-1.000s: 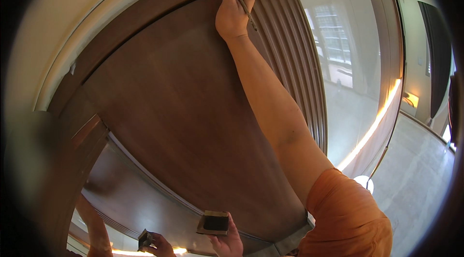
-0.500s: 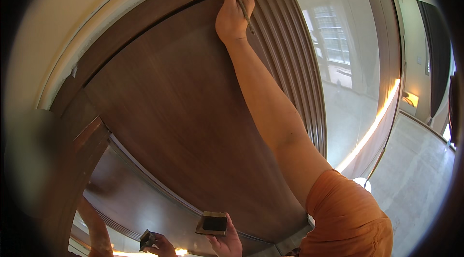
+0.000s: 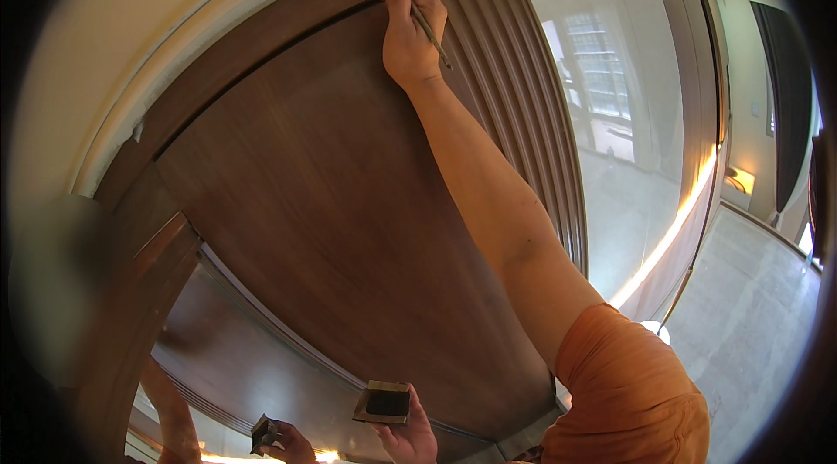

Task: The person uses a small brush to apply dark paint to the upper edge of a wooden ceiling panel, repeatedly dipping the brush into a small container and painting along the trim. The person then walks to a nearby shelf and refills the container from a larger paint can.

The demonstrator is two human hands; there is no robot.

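Note:
My right hand point(image 3: 410, 28) is raised high at the top of the view, its fingers closed round a thin brush point(image 3: 429, 31). The brush's tip end points up at the pale edge above the brown wooden panel point(image 3: 323, 176), close to the picture's upper rim. Whether the bristles touch the edge I cannot tell. Low in the middle, my left hand point(image 3: 411, 436) grips a small open box point(image 3: 384, 419) by its side. The box has tan walls and a dark inside; what it holds is too dark to make out.
A glossy surface point(image 3: 235, 333) at lower left reflects a hand and box. Right of the panel are vertical brown slats point(image 3: 532, 89) and a shiny pale panel point(image 3: 623, 106) beside a glowing light strip point(image 3: 671, 242). A thin dark cord point(image 3: 717, 45) hangs at right above grey floor point(image 3: 741, 316).
My right hand has shifted slightly left and down with the brush, and the brush's upper end now shows. My left hand and the box stay in place.

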